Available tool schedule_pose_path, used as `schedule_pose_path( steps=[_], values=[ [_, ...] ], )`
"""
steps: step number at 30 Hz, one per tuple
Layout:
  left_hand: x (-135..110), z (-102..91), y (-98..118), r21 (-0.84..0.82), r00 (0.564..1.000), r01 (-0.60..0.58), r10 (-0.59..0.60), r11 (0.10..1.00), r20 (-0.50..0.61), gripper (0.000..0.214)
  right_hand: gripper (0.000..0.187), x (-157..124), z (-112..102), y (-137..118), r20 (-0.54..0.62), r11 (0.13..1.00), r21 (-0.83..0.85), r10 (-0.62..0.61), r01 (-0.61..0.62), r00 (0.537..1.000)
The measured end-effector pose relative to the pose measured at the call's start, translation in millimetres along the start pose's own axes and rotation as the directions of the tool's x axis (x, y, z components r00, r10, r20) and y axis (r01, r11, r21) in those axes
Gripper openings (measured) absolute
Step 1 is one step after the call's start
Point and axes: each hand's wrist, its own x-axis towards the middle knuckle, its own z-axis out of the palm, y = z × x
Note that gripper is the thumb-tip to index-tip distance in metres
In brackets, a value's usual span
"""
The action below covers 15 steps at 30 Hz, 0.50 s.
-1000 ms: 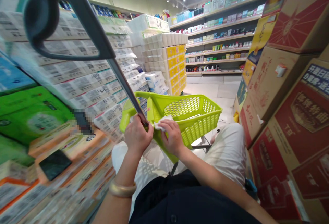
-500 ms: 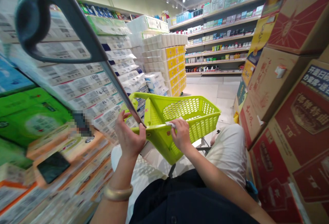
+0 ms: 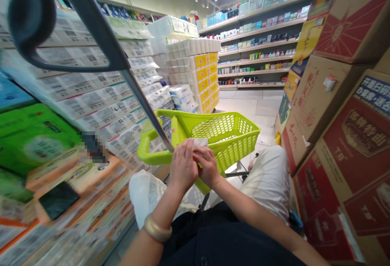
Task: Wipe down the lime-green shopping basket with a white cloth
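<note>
We stand in a shop aisle, and everything here sits around one landmark, a lime-green perforated plastic shopping basket (image 3: 237, 136). Beyond it run long cream shelves of boxed goods (image 3: 256, 50) above a pale tiled floor (image 3: 246, 105). To its left rise stacks of plastic-wrapped toilet paper packs (image 3: 91, 95), and to its right stands a wall of brown cardboard cartons printed in red (image 3: 344, 136). A long grey metal rod ending in a dark looped grip (image 3: 99, 22) runs from the basket's near left side up across our view. What has just changed is the reach of our hands: the left hand (image 3: 183, 166), which stood open beside that rod a moment ago, has crossed over to meet the right hand (image 3: 209, 167). Both hands now sit close together and narrow, fingers curled, just above the basket's near rim, with a folded white paper tissue (image 3: 199, 143) held between them, its top edge showing above the fingers. A smooth gold bangle (image 3: 157, 228) circles the left wrist, below and nearer us than the basket
</note>
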Motion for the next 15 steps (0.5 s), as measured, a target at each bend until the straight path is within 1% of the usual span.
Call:
schedule_pose_path(
  steps=[2, 4, 6, 8, 10, 12, 14, 15],
  values=[
    [5.2, 1.4, 5.3, 0.073, 0.995, 0.015, -0.022, 0.997, 0.099, 0.058, 0.024, -0.9, 3.0, 0.2, 0.003, 1.000, 0.006, -0.030, 0.030, 1.000],
    [8.9, 0.0, 8.4, 0.121, 0.987, 0.018, -0.036, 0.993, 0.154, 0.058, 0.026, -3.4, 3.1, 5.7, 0.053, 0.999, 0.007, -0.038, 0.038, 0.998],
    [11.0, -2.6, 8.7, 0.142, 0.985, 0.011, -0.035, 0.990, 0.168, 0.061, 0.029, -7.8, -0.8, 16.8, 0.103, 1.000, -0.001, -0.011, 0.011, 0.995],
    [12.4, -4.6, 7.1, 0.137, 0.986, 0.011, -0.034, 0.990, 0.165, 0.065, 0.031, -13.3, -8.3, 31.7, 0.108, 0.999, -0.027, 0.036, -0.033, 0.994],
    [13.5, -5.4, 4.5, 0.117, 0.985, 0.020, -0.039, 0.993, 0.168, 0.069, 0.031, -18.6, -17.4, 47.4, 0.059, 0.995, -0.067, 0.084, -0.080, 0.995],
    [14.5, -5.2, 2.4, 0.100, 0.982, 0.024, -0.042, 0.995, 0.186, 0.072, 0.029, -22.2, -25.1, 59.6, -0.020, 0.984, -0.113, 0.137, -0.139, 0.990],
    [15.4, -4.8, 1.6, 0.105, 0.978, 0.026, -0.047, 0.994, 0.201, 0.072, 0.028, -22.4, -27.7, 63.3, -0.091, 0.967, -0.150, 0.192, -0.204, 0.977],
    [15.8, -4.7, 1.7, 0.110, 0.977, 0.028, -0.051, 0.993, 0.206, 0.071, 0.027, -20.9, -26.3, 60.7, -0.108, 0.961, -0.161, 0.209, -0.224, 0.972]
  ],
)
